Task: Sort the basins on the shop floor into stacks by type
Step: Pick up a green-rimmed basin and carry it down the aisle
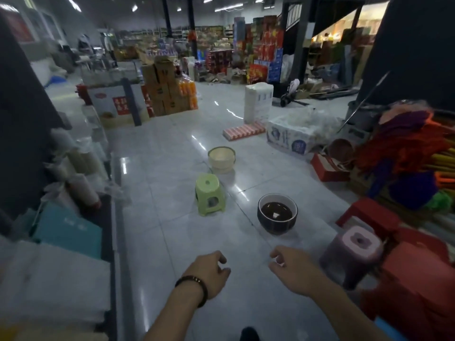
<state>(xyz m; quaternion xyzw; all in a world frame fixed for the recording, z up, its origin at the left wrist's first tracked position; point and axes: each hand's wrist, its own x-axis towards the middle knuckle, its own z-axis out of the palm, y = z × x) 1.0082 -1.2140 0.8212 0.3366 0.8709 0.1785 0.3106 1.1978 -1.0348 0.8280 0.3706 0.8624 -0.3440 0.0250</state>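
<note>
View down the shop aisle, from my head. My left hand, with a dark bracelet at the wrist, and my right hand are held out side by side above the grey tiled floor. The fingers of both are loosely curled, and neither hand holds or touches anything.

The dark basins stand on the floor ahead of my right hand, well apart from it, upright with the mouth up (they look nested, though I cannot tell how many). The cream basins stand farther up the aisle, also upright, apart from the dark ones. Between the two groups and a little to the left stands a green plastic stool, touching neither.

To the right of my right hand is a pink-topped stool, beside red boxes. Behind those lie brightly coloured brooms and mops. White wrapped packs sit on the floor beyond the cream basins.
</note>
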